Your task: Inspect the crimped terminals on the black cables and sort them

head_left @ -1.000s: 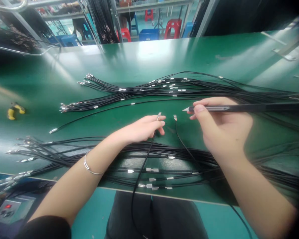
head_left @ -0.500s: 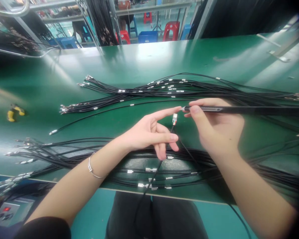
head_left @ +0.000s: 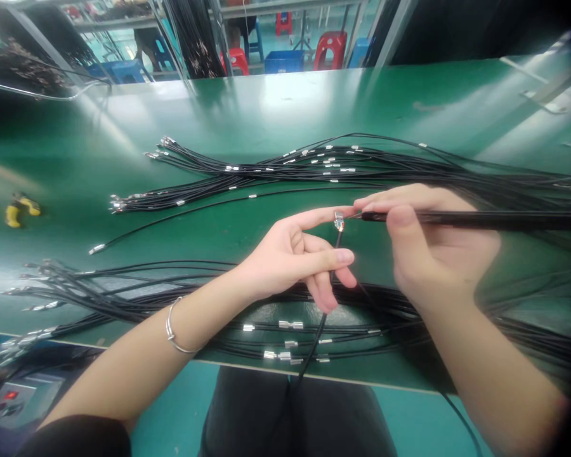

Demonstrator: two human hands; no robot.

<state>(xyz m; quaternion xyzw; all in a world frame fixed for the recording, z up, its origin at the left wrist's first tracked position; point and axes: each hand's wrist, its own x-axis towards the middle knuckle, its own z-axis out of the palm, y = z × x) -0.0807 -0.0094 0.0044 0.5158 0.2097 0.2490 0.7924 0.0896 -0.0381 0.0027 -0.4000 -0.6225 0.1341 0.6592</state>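
Observation:
My left hand (head_left: 309, 257) holds a black cable (head_left: 320, 330) between thumb and curled fingers, its index finger stretched to the right. The cable's upper end carries a small metal connector (head_left: 339, 221) with coloured bits, just at that index finger. From there the cable drops past the table edge toward the lap. My right hand (head_left: 438, 247) grips a long, slim black tool (head_left: 495, 219) with a thin metal tip; its exact kind is unclear. That tip points left, close beside the connector, and the right fingertips meet the left index fingertip.
Bundled black cables (head_left: 261, 170) with metal ends lie across the green table (head_left: 285, 105). A second cable bundle (head_left: 124, 304) runs beneath my arms. Yellow-handled pliers (head_left: 21, 208) rest at the left. A box with a red switch (head_left: 12, 395) sits below the left edge.
The left hand and connector have shifted slightly right. My right hand has moved right and changed its hold on the black tool, whose tip now lies beside the connector.

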